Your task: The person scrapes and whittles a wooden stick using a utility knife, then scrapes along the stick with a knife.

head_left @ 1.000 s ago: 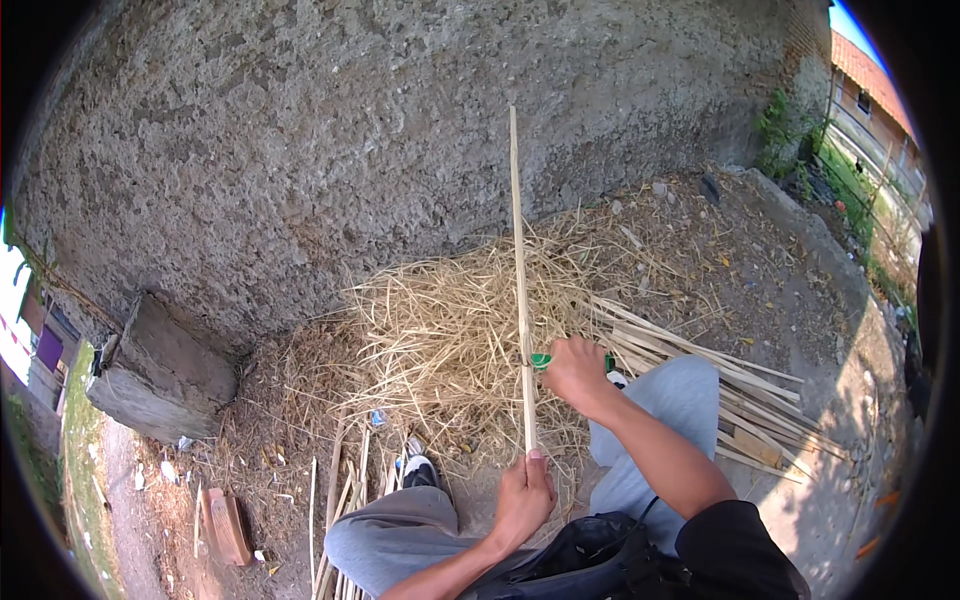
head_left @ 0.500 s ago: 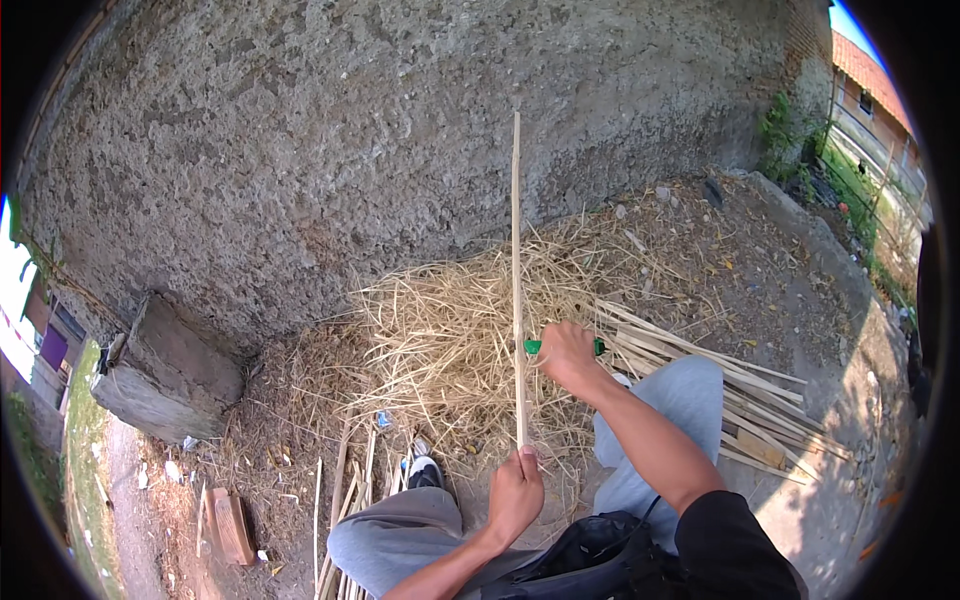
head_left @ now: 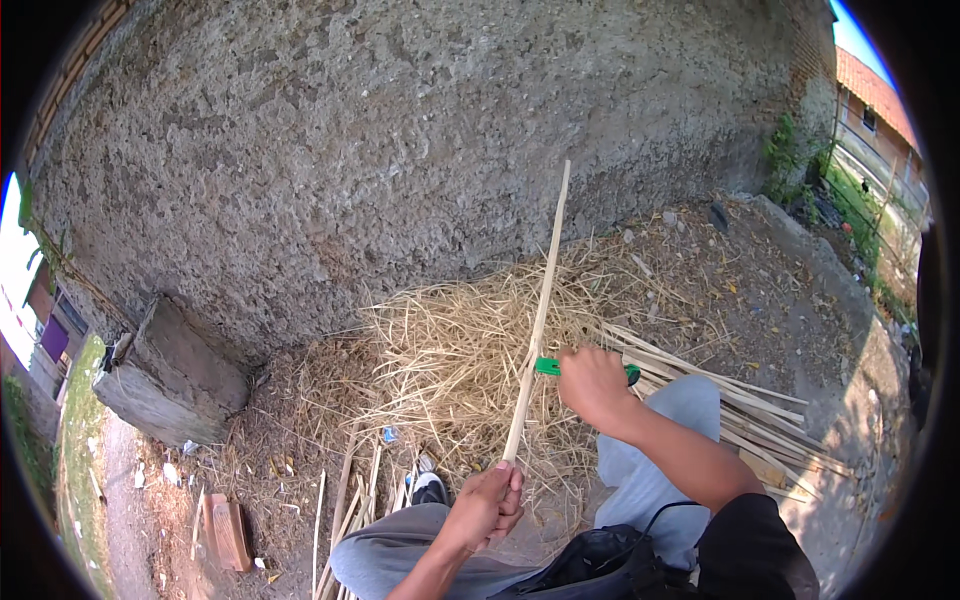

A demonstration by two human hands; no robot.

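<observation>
Head view: a long, narrow, pale wood-like strip (head_left: 543, 306) runs from the lower middle to the upper middle of the frame, leaning right.
Left hand: the bare left hand (head_left: 483, 508), lower middle, has its fingers wrapped around the strip's near end.
Right hand: the bare right hand (head_left: 596, 386), right of centre, grips a green-handled hand tool (head_left: 548, 367) whose left end meets the strip's outline.
Skid risk: if the tool slips off the grain, it could run down the strip toward the left hand.
Twist risk: with only one hand seen holding the strip, uneven pressure might roll or flex it, spoiling the angle.
Knee risk: the light-grey trouser leg (head_left: 690, 404), beneath the right forearm, could be caught by a stray stroke.
Hidden: the strip's near tip and most of the handle lie inside the fists.
Hard to make out: any blade, and whether it touches the wood; the straw-coloured heap of shavings (head_left: 450, 350) behind blends in.
Cut off: thin pale sticks (head_left: 371, 482), lower left, leave the bottom edge.
</observation>
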